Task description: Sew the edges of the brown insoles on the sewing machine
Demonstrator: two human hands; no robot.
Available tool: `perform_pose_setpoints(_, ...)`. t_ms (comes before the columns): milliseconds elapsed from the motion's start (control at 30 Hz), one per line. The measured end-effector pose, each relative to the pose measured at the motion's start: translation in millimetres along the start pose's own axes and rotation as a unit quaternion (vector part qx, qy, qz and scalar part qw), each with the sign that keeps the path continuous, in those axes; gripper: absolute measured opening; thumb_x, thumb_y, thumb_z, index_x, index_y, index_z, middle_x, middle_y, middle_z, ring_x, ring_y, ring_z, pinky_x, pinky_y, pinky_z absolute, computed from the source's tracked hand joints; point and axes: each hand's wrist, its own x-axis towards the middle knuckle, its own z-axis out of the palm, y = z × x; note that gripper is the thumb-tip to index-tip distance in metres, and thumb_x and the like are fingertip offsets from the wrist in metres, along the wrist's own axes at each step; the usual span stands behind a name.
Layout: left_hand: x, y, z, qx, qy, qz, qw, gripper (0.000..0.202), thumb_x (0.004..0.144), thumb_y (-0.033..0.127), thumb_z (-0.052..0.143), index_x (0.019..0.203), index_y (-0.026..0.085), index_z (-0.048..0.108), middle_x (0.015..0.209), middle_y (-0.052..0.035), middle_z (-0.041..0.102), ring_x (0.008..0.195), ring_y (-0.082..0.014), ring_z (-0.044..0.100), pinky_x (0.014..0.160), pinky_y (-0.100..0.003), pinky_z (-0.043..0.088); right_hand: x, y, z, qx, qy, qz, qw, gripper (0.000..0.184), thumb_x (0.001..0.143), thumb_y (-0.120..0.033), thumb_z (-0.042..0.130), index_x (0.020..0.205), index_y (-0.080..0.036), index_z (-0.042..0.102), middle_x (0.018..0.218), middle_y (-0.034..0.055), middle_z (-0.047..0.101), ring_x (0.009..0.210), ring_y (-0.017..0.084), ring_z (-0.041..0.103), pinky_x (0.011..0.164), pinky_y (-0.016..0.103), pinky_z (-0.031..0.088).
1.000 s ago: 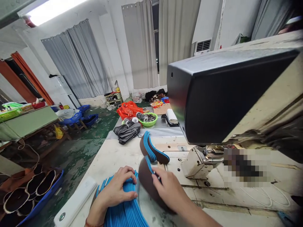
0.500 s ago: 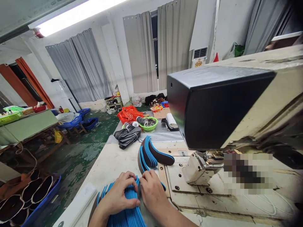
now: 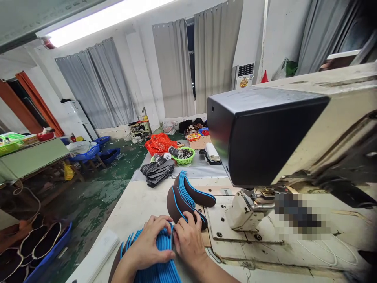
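My left hand (image 3: 153,241) spans the end of a row of blue-edged curved pieces (image 3: 157,271), thumb on the near side and fingers over the far side. The pieces stand packed on edge. Right beside it, my right hand (image 3: 190,239) has its fingers bent and slightly apart, fingertips at the edge of a brown curved piece with blue trim (image 3: 182,206). Its thumb side is close to the row's end; the contact there is partly hidden. Behind lies a fanned group of similar brown pieces (image 3: 200,194) on the worktable (image 3: 138,200).
The sewing machine's black head cover (image 3: 265,141) and post (image 3: 243,214) stand at right. Bundled dark grey pieces (image 3: 157,171), a green basket (image 3: 187,159) and a red plastic bag (image 3: 160,143) lie farther back. A blue bin (image 3: 55,259) sits on the floor at left.
The brown piece by my right hand has turned flatter, showing more of its broad face over the group. My right fingers have spread slightly; my left hand stays on the row.
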Motion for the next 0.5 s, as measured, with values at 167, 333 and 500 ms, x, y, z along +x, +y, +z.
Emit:
perform_pose_setpoints(167, 1, 1, -1.5, 0.019, -0.031, -0.019, 0.999, 0.052, 0.062, 0.02, 0.067, 0.111, 0.032, 0.056, 0.126, 0.0002, 0.056, 0.116, -0.025, 0.042, 0.105, -0.04, 0.031, 0, 12, -12, 0.023, -0.047, -0.037, 0.998, 0.02, 0.072, -0.018, 0.067, 0.091, -0.026, 0.07, 0.084, -0.0011, 0.07, 0.112, 0.029, 0.051, 0.108, 0.058, 0.007)
perform_pose_setpoints(333, 4, 5, -0.8, 0.063, -0.037, -0.023, 0.997, 0.031, 0.064, 0.022, 0.065, 0.094, 0.029, 0.061, 0.122, 0.0022, 0.061, 0.112, -0.0263, 0.041, 0.102, -0.043, 0.032, -14, 18, -46, 0.136, -0.098, -0.089, 0.982, 0.013, 0.064, -0.017, 0.066, 0.073, -0.025, 0.063, 0.107, -0.0073, 0.072, 0.136, 0.034, 0.031, 0.108, 0.061, -0.007)
perform_pose_setpoints(500, 5, 3, -0.8, 0.077, -0.039, -0.019, 0.996, 0.023, 0.066, 0.027, 0.067, 0.089, 0.029, 0.063, 0.119, 0.0026, 0.062, 0.111, -0.0268, 0.041, 0.101, -0.044, 0.031, -32, 11, -80, 0.486, -0.174, -0.022, 0.856, 0.005, 0.066, -0.019, 0.052, 0.067, -0.023, 0.048, 0.097, 0.0038, 0.076, 0.105, 0.022, 0.066, 0.106, 0.046, 0.031)
